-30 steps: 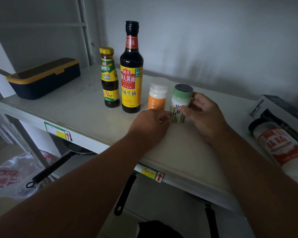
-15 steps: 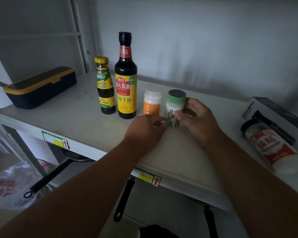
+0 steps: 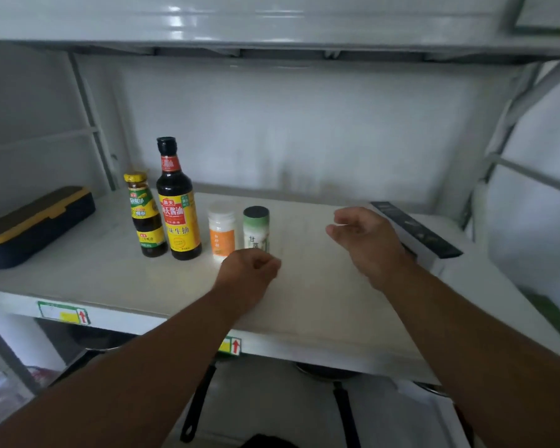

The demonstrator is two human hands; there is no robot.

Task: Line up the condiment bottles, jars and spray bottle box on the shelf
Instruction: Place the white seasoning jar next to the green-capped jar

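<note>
Risking a knock-over: right hand (image 3: pixel 366 236), fingers loosely curled and holding nothing, hovers between green-capped jar (image 3: pixel 256 229) and spray bottle box (image 3: pixel 416 229); careless sweep toward box could clip jar. Left hand (image 3: pixel 248 274), curled into loose fist, nothing visibly held, sits just in front of both jars; a nudge topples them.

Count on shelf (image 3: pixel 320 305), largest first: spray bottle box 1, lying at right end apart from row; storage case (image 3: pixel 34 221) 1; soy sauce bottle (image 3: pixel 177 202) 1; smaller sauce bottle (image 3: pixel 144 215) 1; orange-label jar (image 3: pixel 221 229) 1, green-capped jar 1.
</note>
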